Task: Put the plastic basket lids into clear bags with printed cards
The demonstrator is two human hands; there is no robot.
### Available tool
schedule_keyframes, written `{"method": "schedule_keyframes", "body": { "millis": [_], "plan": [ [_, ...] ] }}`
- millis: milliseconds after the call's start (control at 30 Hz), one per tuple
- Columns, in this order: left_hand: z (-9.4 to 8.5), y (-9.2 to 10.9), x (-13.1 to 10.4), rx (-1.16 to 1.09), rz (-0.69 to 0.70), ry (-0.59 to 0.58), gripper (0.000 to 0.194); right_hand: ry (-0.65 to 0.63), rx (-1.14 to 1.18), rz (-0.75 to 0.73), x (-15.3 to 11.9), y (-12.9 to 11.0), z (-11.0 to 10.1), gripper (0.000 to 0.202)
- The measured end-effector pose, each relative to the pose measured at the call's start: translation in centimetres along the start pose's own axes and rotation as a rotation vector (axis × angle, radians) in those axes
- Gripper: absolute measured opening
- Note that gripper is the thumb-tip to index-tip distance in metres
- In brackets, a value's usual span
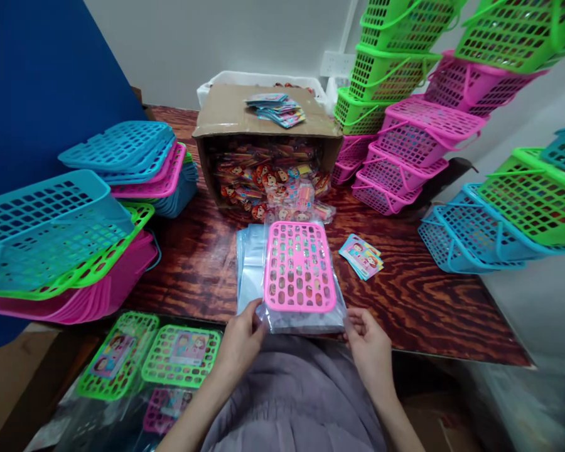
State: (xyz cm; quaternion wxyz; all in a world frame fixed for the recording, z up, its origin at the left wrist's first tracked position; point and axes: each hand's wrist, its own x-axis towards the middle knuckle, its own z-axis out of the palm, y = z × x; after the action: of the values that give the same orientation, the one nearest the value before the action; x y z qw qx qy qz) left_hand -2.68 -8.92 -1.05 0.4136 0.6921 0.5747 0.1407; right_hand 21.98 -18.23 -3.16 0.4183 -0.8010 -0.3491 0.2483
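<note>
A pink lidded basket point(300, 267) lies inside a clear plastic bag point(282, 323) at the table's front edge, its grid lid facing up. My left hand point(245, 336) pinches the bag's near left corner between thumb and fingers. The near right corner is held by my right hand point(365, 339), fingers closed on the plastic. Flat clear bags point(251, 263) lie in a stack under and left of the basket. Just to the right, a few printed cards point(362, 256) rest on the wood.
Behind stands an open cardboard box point(268, 113) of small packets, cards point(277, 110) on top. Nested baskets point(51, 232) are at left, filled green and pink baskets point(395, 150) at right. Bagged green baskets point(181, 355) sit low at front left.
</note>
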Motion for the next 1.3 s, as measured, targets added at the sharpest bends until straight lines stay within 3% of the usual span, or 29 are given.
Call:
{"method": "schedule_keyframes", "body": {
  "millis": [67, 167, 233, 300, 433, 567, 700, 867, 933, 1167, 1300],
  "plan": [
    [0.4, -0.2, -0.7, 0.12, 0.046, 0.042, 0.046, 0.016, -0.044, -0.022, -0.4, 0.0, -0.3, 0.03],
    [1.4, 0.1, -2.0, 0.202, 0.242, 0.284, 0.058, 0.101, -0.118, -0.098, -1.6, -0.4, -0.7, 0.028],
    [2.0, 0.7, -2.6, 0.221, 0.371, 0.402, 0.068, 0.179, -0.171, -0.231, -2.9, -0.7, -0.8, 0.024],
    [2.4, 1.3, -2.7, 0.227, 0.438, 0.433, 0.073, 0.142, -0.193, -0.396, -4.4, -0.8, -0.4, 0.017],
    [2.5, 1.6, -1.3, 0.195, 0.571, 0.458, 0.077, -0.097, -0.169, -0.581, -6.1, -0.8, 1.4, 0.015],
    [2.5, 0.3, 0.4, 0.157, 0.612, 0.478, 0.074, -0.069, -0.189, -0.63, -5.0, -1.2, 3.6, 0.026],
    [2.6, -1.2, 0.5, 0.171, 0.514, 0.52, 0.068, -0.082, -0.085, -0.53, -3.7, -2.3, 4.9, 0.031],
    [2.5, -2.1, 0.2, 0.215, 0.524, 0.52, 0.052, -0.297, 0.421, -0.094, -3.9, -4.1, 5.4, 0.032],
    [2.3, -2.2, 0.3, 0.221, 0.536, 0.529, 0.049, -0.332, 0.614, 0.018, -4.0, -4.2, 5.5, 0.034],
    [2.3, -2.8, 0.6, 0.244, 0.53, 0.563, 0.049, -0.23, 0.784, 0.011, -3.3, -2.9, 5.2, 0.03],
    [2.5, -2.7, 0.3, 0.218, 0.491, 0.554, 0.051, -0.267, 0.756, -0.035, -3.1, -2.8, 5.0, 0.031]
  ]
}}
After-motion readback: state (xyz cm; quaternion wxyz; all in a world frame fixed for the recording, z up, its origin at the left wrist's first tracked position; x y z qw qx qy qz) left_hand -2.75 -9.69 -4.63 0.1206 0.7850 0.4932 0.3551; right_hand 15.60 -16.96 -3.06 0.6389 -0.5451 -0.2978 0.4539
